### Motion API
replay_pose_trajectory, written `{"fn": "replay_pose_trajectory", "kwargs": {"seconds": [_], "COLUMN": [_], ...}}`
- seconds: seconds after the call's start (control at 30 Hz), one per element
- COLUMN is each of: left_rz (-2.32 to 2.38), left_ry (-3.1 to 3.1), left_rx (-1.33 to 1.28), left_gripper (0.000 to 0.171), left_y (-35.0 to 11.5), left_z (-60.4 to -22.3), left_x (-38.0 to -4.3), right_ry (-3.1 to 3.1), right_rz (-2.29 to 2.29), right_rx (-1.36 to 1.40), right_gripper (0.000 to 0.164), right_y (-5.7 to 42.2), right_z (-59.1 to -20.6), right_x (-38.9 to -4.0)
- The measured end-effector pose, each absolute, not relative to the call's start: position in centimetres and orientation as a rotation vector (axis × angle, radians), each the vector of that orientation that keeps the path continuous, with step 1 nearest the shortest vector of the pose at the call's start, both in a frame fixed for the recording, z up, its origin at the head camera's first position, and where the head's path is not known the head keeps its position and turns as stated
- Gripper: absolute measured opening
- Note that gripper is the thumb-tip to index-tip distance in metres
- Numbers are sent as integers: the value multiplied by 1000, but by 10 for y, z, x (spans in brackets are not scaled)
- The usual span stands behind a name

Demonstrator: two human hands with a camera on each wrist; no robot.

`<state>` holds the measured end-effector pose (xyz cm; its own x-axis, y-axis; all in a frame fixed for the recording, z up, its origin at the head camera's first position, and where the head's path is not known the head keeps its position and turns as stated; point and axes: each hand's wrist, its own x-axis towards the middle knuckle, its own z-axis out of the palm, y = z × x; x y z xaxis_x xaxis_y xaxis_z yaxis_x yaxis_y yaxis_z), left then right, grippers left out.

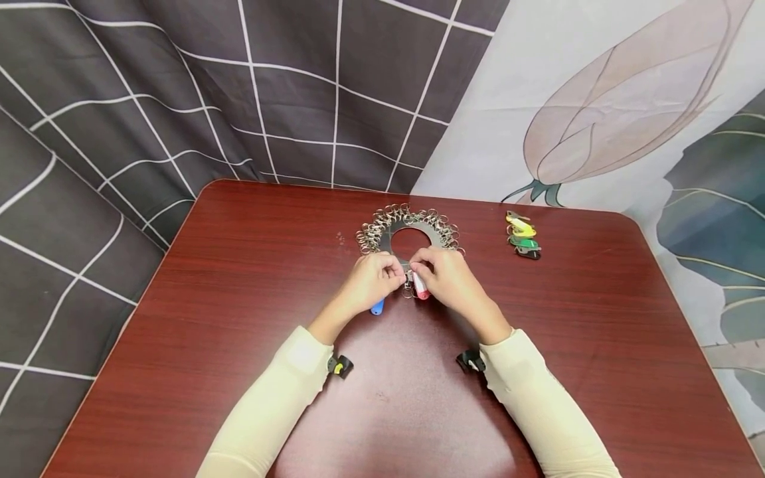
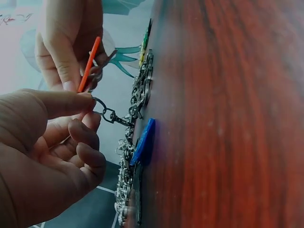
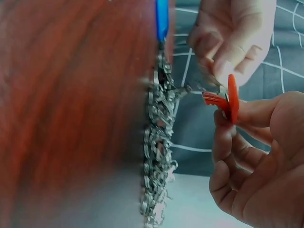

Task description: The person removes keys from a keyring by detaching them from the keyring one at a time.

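My left hand (image 1: 373, 282) pinches a small metal split ring (image 2: 100, 103) between thumb and forefinger. From that ring a swivel clasp (image 2: 114, 117) stretches to the flat grey ring-shaped holder (image 1: 385, 240) on the table. Close beside it, my right hand (image 1: 451, 277) pinches a red key tag (image 3: 232, 99) with a white label, and a key (image 3: 214, 100) shows against the tag. The two hands' fingertips nearly meet at the split ring; whether tag and ring are joined is hidden. A blue key tag (image 1: 376, 308) lies below my left hand, at the holder's near edge.
Many metal clasps with rings (image 1: 373, 234) line the holder's outer edge. At the right rear of the brown table (image 1: 269, 265), yellow, green and black key tags (image 1: 522, 232) with keys lie in a small column. Curtains hang behind the table.
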<state>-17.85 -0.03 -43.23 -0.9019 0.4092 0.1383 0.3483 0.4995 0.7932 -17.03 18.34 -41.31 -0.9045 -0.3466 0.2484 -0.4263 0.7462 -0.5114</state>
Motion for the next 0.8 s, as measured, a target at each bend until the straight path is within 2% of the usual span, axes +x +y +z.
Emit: {"fn": "replay_pose_trajectory", "kwargs": {"seconds": [0.33,0.67,0.8], "left_rz": [1168,808,781], "left_ry": [2713,2753,2743], "left_rx": [809,842,820], "left_gripper": [15,22,19], "left_y": [-1,-1,-1], "left_z": [-430,-427,-427], "left_x": [-172,-172,-173], "right_ry": [-2807,-2789,-2804], "right_rz": [918,929,924], "right_rx": [521,359,323], "right_gripper": [10,6,7], "right_y": [204,232,245], "right_z": [-401,-399,-399], "right_x": [-174,-182,-186]}}
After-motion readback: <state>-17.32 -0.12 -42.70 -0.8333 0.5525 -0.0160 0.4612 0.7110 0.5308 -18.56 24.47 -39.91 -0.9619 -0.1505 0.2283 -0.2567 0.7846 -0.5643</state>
